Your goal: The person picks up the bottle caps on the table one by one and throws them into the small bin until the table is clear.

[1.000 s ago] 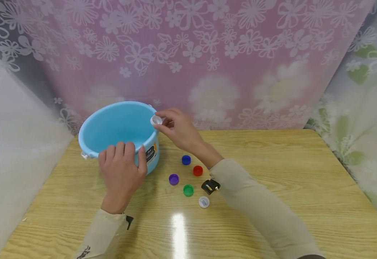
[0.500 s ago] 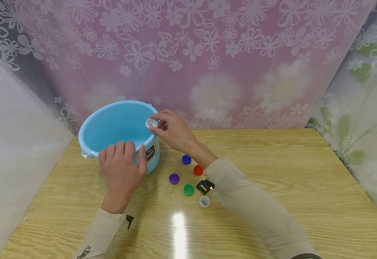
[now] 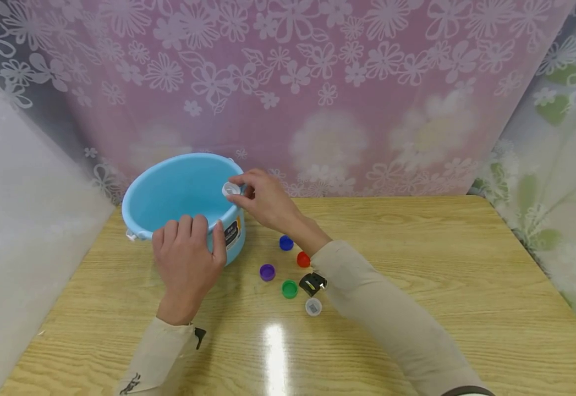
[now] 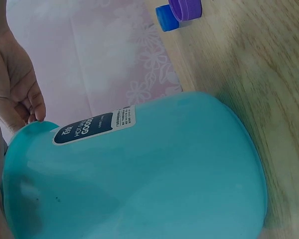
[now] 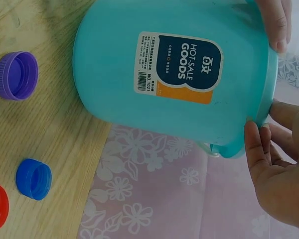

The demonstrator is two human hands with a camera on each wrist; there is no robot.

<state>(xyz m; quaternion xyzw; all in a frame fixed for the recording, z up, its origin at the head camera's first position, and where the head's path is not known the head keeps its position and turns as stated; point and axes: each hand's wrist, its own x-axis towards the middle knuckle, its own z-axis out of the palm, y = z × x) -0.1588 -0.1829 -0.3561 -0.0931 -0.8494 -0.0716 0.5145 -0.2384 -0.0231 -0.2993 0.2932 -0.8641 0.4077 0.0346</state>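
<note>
Wood-grain table (image 3: 441, 264): blue bucket (image 3: 184, 181), five small caps (image 3: 290, 289) nearby.

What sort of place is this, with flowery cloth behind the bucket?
Probably indoors, maybe a curtained-off corner of a room: pink flowery cloth hangs behind the wood-grain table, and paler cloth hangs along its right side.

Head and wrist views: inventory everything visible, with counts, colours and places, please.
Bucket: 1, light blue, table's left side
Label: 1, navy, white and orange, bucket's outside
Held bottle cap: 1, white, at bucket's right rim
Loose caps: 5; blue cap, red cap, purple cap, green cap, white cap; on table
Table: 1, yellowish, beneath bucket
Floral cloth: count unclear, mainly pink and white, around table
Wrist fittings: 2, black, sleeve cuffs
Sleeves: 2, beige, forearms
Left hand: 1, bare, gripping near rim
Right hand: 1, bare, pinching held cap
</note>
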